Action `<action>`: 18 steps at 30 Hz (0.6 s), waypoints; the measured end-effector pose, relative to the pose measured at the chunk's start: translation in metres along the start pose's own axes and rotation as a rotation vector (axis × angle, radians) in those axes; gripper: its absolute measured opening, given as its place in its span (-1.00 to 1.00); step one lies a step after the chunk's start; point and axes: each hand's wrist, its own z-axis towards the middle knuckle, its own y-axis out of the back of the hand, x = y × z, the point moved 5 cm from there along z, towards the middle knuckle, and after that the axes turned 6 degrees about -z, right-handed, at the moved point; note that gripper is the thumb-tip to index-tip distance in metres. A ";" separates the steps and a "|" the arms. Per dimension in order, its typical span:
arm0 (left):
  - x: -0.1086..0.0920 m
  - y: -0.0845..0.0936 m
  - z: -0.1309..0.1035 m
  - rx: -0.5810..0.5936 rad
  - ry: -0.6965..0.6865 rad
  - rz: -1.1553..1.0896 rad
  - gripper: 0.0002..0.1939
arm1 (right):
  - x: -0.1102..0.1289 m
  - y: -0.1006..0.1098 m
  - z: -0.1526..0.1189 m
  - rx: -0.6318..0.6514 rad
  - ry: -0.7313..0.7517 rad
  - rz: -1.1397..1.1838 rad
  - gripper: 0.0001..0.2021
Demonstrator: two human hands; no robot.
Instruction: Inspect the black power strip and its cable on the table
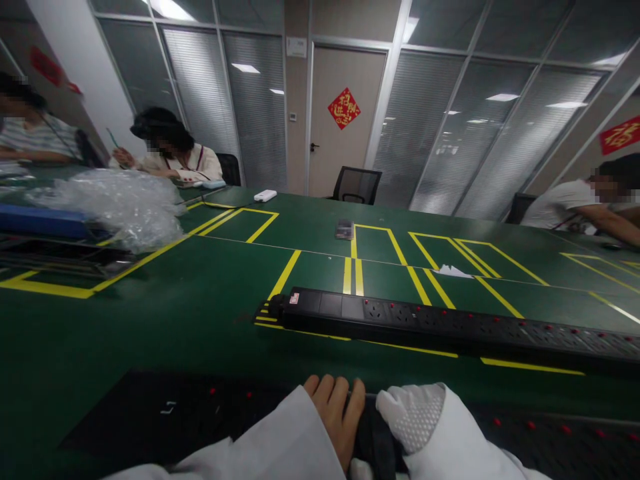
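A long black power strip (225, 400) with small red dots lies along the near edge of the green table. My left hand (337, 413) is bare, its fingers bent over the far edge of this strip; the thumb is hidden. Close on its right, my right hand (413, 417) wears a white glove with a dotted patch and is closed. Between the two hands is a black piece (380, 440) that the gloved fingers wrap; its kind is unclear. Farther off lies a second power strip (410, 317) with a row of sockets and red dots, touched by neither hand.
Yellow tape (285, 277) outlines the green table top (210, 320). Clear plastic wrap (120, 207) and a blue item (45, 221) lie at left. A white device (265, 196), a small dark object (345, 230) and torn paper (454, 271) lie farther back. Several people sit around.
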 end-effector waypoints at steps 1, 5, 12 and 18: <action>0.000 0.000 0.000 0.016 -0.001 -0.002 -0.73 | 0.000 0.000 0.000 -0.021 -0.006 0.002 -0.86; -0.001 0.002 0.000 0.053 0.004 0.004 -0.75 | -0.002 0.001 -0.001 -0.131 -0.034 -0.012 -0.82; 0.000 0.002 0.001 -0.015 0.001 0.002 -0.69 | 0.002 0.007 0.002 -0.101 0.011 -0.059 -0.80; 0.000 0.003 0.001 -0.062 0.001 0.003 -0.69 | 0.002 0.004 0.000 -0.102 0.006 -0.031 -0.84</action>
